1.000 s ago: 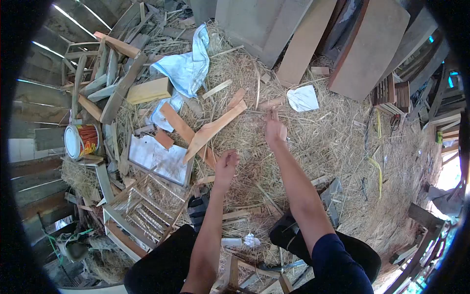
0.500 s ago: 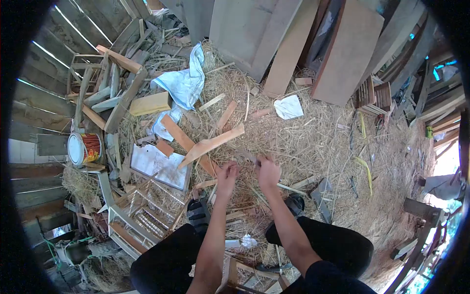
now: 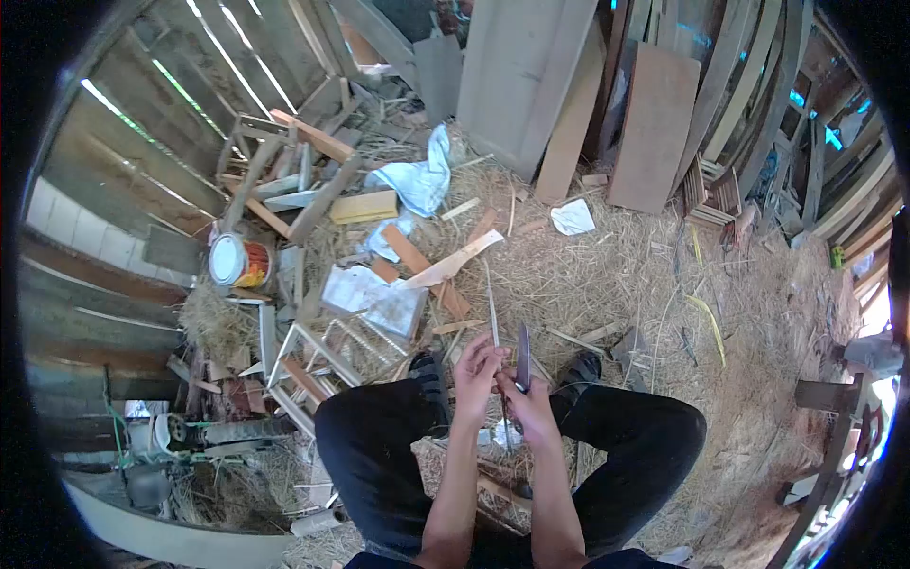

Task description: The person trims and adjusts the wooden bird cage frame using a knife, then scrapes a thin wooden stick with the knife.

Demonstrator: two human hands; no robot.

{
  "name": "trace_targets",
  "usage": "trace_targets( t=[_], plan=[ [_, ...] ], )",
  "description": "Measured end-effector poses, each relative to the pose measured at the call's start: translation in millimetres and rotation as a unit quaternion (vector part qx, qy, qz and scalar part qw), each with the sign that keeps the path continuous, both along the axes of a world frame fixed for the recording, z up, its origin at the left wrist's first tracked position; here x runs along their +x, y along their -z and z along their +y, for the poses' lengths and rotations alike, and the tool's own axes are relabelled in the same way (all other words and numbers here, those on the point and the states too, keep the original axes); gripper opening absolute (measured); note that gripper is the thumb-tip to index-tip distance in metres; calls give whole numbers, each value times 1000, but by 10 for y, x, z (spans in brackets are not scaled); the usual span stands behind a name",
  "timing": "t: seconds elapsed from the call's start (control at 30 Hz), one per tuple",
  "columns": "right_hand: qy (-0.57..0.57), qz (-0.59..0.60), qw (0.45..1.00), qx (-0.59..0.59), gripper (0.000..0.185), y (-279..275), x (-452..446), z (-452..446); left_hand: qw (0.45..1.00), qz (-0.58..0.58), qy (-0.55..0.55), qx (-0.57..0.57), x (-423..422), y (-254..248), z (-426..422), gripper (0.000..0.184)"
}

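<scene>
Between my knees, my left hand [image 3: 477, 372] pinches a long thin strip [image 3: 493, 308], pale along its upper part, that looks like split wood or bamboo. It runs nearly upright through the fingers and down past the hand. My right hand [image 3: 531, 403] is wrapped round a knife [image 3: 523, 356] with its dark blade pointing away from me. Its fingers are close to the strip and the left fingertips; whether the blade touches the strip I cannot tell. Sandals [image 3: 431, 389] show on my feet on either side.
Straw covers the ground. Ahead left lie wooden boards [image 3: 455, 261], a whitish panel [image 3: 370, 299] and a yellowish block [image 3: 364, 207]. A paint bucket [image 3: 237, 261] stands left, above a slatted wooden frame [image 3: 318, 356]. Large planks [image 3: 654, 128] lean at the back.
Both hands have drawn closer to my body and to each other. The knife blade and the strip, barely distinct before, now stand out clearly. My view has shifted, so surroundings appear further right.
</scene>
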State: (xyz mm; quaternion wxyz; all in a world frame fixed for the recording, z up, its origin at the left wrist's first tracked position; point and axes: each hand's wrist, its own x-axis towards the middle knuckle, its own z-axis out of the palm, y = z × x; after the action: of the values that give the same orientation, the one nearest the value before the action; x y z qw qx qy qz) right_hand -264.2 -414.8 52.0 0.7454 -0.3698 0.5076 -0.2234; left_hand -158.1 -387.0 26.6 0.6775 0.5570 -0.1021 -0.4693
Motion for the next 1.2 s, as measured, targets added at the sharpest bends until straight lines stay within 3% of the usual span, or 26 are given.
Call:
trace_targets(
  t=[0.1, 0.13, 0.27, 0.37, 0.53, 0.67, 0.77, 0.9, 0.97, 1.03, 1.13, 1.2],
  plan=[
    [4, -94, 995, 24, 7, -314, -205, 263, 999, -26, 18, -18, -89, -586, 279, 37],
    [-2, -94, 996, 8, 17, -433, -267, 354, 999, -32, 30, -28, -116, -728, 375, 36],
    [-59, -137, 989, -24, 14, -889, -501, 686, 992, -95, 58, -61, -157, -1257, 757, 35],
    [-79, -119, 987, -68, 16, -1318, -619, 1004, 988, -99, 23, -114, -194, -1661, 1015, 35],
    [-125, -108, 981, -105, 24, -1563, -716, 1448, 976, -131, 5, -172, -162, -2378, 1443, 32],
    [-123, -28, 973, -192, 27, -2029, -667, 1733, 965, -147, -7, -219, -192, -2574, 1830, 28],
    [-12, -76, 952, -297, 27, -2208, -555, 1915, 968, -75, -25, -238, -293, -2654, 2141, 27],
    [-3, -91, 950, -298, 29, -2654, -593, 2106, 968, 9, -20, -250, -428, -2722, 2433, 26],
    [-33, -80, 944, -317, 29, -2779, -601, 2220, 962, 49, -27, -267, -453, -2802, 2504, 26],
    [-60, -96, 936, -333, 28, -2770, -615, 2322, 969, 5, -62, -238, -437, -2805, 2551, 26],
    [-125, -8, 933, -337, 28, -2737, -713, 2417, 965, -43, -112, -234, -434, -2836, 2642, 27],
    [-186, -26, 921, -340, 27, -2675, -776, 2410, 966, -30, -111, -230, -404, -2775, 2686, 28]
  ],
)
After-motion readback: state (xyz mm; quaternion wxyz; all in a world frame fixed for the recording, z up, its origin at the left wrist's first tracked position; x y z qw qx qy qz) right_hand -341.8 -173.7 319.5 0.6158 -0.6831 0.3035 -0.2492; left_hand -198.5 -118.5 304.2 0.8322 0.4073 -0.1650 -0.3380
